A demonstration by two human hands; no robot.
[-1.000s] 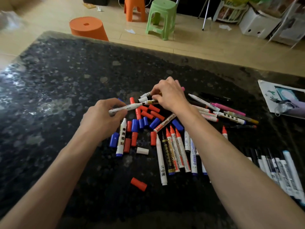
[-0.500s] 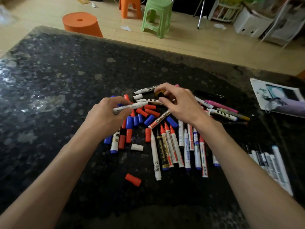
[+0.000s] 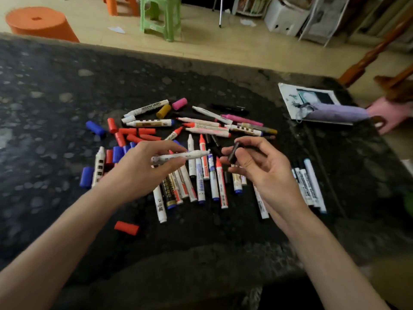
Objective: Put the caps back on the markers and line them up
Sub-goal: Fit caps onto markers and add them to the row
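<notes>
Black cap [image 3: 233, 153] pinched between thumb and fingertips of right hand [image 3: 263, 168], raised above the pile near centre of view. Long axis of cap tilted, roughly 1 to 7 o'clock. Open end not discernible at this size.

White marker [image 3: 176, 156] gripped in left hand [image 3: 143, 171], fingers curled round the rear of the barrel, bare tip sticking out toward 3 o'clock. Long axis close to 9 to 3, tip end a touch higher. Tip colour too small to read, so match with cap uncertain.

Cap at 3 o'clock from the tip, near but apart, a small gap between. Axes crossed, not in line. Probably calls for swinging the cap down to lie 9 to 3, mouth toward 9, then closing the gap along that one line. Right hand best placed to travel, left to steady. Skewed entry likely to jam on the tip or smear ink on fingers.

Underneath, on dark stone table [image 3: 44, 108], a jumble of uncapped markers [image 3: 201, 182], many pointing toward 12. Loose red caps [image 3: 136, 132] and blue caps [image 3: 95, 128] at 10 to 11 o'clock of left hand, lone red cap [image 3: 126, 228] at 6. Row [image 3: 310, 184] of markers lying side by side at 3 o'clock of right hand, seemingly capped, likely the line to join once this one is closed. Much of the task left, judging by so many bare tips
</notes>
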